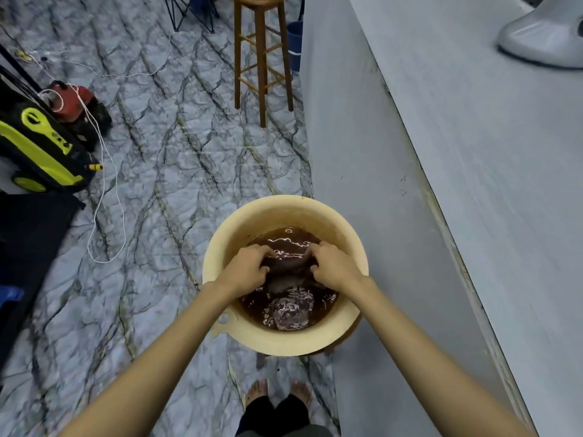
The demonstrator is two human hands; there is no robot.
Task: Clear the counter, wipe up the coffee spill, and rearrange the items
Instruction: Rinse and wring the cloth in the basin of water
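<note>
1. Both hands down in a cream plastic basin (284,212), in the near middle of the scene, just left of the grey counter (492,171).
2. Basin partly filled with brown water (285,239), with bright reflections on the surface.
3. Left hand (247,269) curled closed on the left side of a dark wet cloth (285,268), fingers bent around the fabric.
4. Right hand (331,264) also curled closed on the right side of the same cloth, fingertips pressed into it.
5. Cloth stretched between the two hands, partly above the water; a second bunched part of it (288,310) lying in the water nearer to the body, wet and shiny.
6. Cannot tell what the basin stands on; something dark shows under its near edge.
7. Counter top running from near right to far right, bare in the visible part, with a white rounded appliance base (545,36) at the far right corner.
8. Wooden bar stool (262,58) far, beside the counter side panel.
9. Marble-pattern floor (164,171) on the left, with a white cord (104,197) lying on it in loops.
10. Black and yellow-green pressure washer (41,149) at the far left, a red machine (75,100) just behind it.
11. Bare feet (277,394) visible at the near edge, under the basin.
</note>
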